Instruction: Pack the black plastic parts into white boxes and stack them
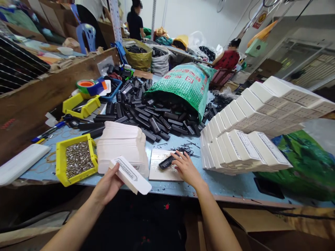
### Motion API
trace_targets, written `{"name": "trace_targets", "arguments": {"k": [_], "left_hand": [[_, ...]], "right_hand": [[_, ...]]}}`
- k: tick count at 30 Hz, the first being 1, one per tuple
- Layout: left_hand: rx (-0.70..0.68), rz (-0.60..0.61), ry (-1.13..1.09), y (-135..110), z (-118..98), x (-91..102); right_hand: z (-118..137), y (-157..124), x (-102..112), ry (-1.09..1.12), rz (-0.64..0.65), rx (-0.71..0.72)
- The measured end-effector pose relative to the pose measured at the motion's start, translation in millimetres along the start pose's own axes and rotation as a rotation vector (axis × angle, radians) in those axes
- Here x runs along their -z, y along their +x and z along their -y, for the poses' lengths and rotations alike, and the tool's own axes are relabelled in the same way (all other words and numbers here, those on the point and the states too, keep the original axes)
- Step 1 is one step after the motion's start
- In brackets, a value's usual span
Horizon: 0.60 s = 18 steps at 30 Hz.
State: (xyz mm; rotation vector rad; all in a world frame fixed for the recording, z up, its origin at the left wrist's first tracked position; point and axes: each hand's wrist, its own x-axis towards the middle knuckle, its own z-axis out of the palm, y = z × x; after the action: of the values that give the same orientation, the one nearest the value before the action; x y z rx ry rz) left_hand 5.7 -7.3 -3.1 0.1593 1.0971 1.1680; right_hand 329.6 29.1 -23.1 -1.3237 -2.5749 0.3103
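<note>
My left hand point(111, 183) is closed around a slim white cardboard box point(128, 174), printed with a dark outline on top. The box is tilted, and its flap sticks out at the near end. My right hand point(187, 169) has its fingers spread at the right end of a black plastic casing point(167, 161); whether the fingertips touch it I cannot tell. The casing lies on a small whitish board point(155, 170). Behind my left hand is a stack of flat white cartons point(121, 143). Thin black sticks point(188, 148) are scattered behind my right hand.
A yellow bin of small metal parts point(78, 158) stands left, another yellow bin point(81, 104) behind it. Black casings point(146, 122) spill from a green woven sack point(183, 85). Stacked white boxes point(235, 122) rise at right, near a dark phone-like slab point(268, 187). Other people are farther back.
</note>
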Motion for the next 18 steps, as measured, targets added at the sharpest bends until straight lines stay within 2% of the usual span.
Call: {"name": "trace_targets", "arguments": {"k": [3,6,8,10,12,14,16,18], "left_hand": [[0.015,-0.043,-0.076,0,13,-6.9],[0.074,-0.022,-0.061,1,22,-13.5],[0.061,-0.033,-0.075,1,20,-15.7],[0.011,-0.075,-0.127,1,14,-15.7],[-0.038,-0.122,-0.186,1,8,-15.2],[-0.052,-0.154,-0.222,0,6,-16.8],[-0.027,-0.157,-0.23,-2,10,-22.0],[0.036,-0.13,-0.223,-5,19,-28.0]], "right_hand": [[9,14,-14,0.081,0.042,-0.011],[20,33,-30,0.099,0.033,-0.118],[25,41,-32,0.16,0.032,-0.127],[31,43,-27,0.327,0.031,-0.099],[43,40,-19,0.616,-0.079,-0.145],[61,37,-12,1.005,-0.295,-0.209],[82,37,-8,1.336,-0.497,-0.202],[100,40,-6,1.424,-0.591,-0.133]]}}
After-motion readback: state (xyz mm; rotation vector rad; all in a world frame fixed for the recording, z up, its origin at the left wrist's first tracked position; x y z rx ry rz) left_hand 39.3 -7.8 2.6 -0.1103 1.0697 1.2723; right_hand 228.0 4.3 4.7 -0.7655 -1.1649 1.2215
